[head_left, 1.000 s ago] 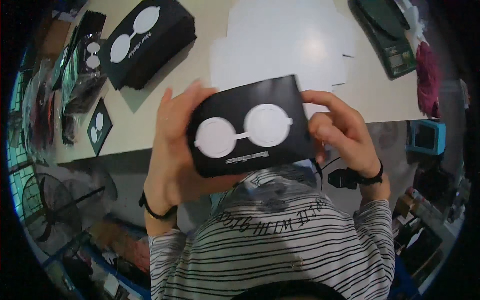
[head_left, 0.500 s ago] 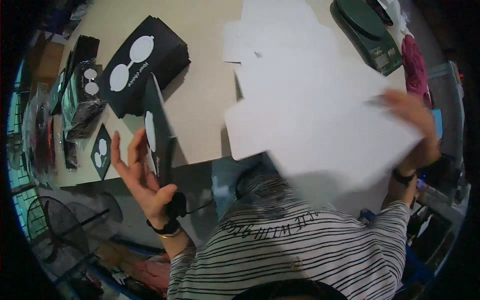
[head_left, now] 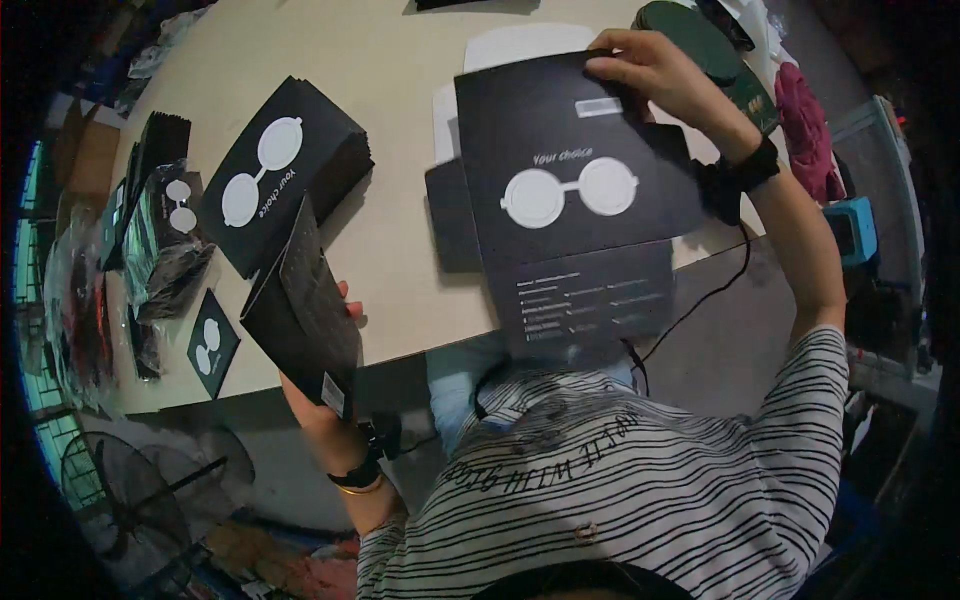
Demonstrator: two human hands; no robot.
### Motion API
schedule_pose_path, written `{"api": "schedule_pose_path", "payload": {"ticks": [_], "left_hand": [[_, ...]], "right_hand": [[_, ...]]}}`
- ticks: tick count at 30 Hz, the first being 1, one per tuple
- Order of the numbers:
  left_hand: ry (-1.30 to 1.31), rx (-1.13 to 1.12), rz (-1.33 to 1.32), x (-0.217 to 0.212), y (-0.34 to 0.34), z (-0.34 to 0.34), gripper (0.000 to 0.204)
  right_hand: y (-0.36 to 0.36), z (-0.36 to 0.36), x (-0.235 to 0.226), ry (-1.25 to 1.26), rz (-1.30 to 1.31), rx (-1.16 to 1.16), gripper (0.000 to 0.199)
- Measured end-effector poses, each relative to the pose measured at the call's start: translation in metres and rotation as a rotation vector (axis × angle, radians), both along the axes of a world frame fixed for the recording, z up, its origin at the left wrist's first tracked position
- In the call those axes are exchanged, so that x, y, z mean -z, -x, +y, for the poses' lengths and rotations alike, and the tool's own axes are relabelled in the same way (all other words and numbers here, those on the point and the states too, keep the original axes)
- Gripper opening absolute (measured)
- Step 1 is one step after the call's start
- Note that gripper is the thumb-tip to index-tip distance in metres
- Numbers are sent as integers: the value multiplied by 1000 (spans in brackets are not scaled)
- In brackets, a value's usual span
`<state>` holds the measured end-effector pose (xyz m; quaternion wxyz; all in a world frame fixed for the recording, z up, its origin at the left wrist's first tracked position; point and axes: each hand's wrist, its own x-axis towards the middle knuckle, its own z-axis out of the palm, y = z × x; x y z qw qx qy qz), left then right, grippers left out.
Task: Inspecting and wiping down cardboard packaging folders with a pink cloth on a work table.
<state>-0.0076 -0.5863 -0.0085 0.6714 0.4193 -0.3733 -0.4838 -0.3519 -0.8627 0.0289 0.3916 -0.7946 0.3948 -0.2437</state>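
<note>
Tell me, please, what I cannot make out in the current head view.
All in the head view:
Left hand: its palm and most fingers are hidden behind the folded black box.
White sheets: mostly covered by the unfolded black box.
Green scale: partly covered by the right hand and forearm.
Dark item: cut off by the top edge.
Fine print on the unfolded box: too small.

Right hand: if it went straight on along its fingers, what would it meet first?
Beyond the black flat carton it holds, the right hand would likely meet the white sheets on the table first; height is unclear, so it may pass over them.
</note>
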Motion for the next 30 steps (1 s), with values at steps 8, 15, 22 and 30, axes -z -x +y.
{"api": "schedule_pose_path", "payload": {"ticks": [8,15,22,30], "left_hand": [[-57,-7,-136,-4,12,-4,117],[-80,83,-16,-2,20,-5,112],[-297,193,361,-21,31,-6,121],[-298,393,715,-13,46,-20,125]], "right_hand": [[-2,-6,24,168,64,-49,25],[6,59,-25,421,170,31,38],[23,139,-8,362,216,-56,39],[26,142,29,532,239,-69,46]]}}
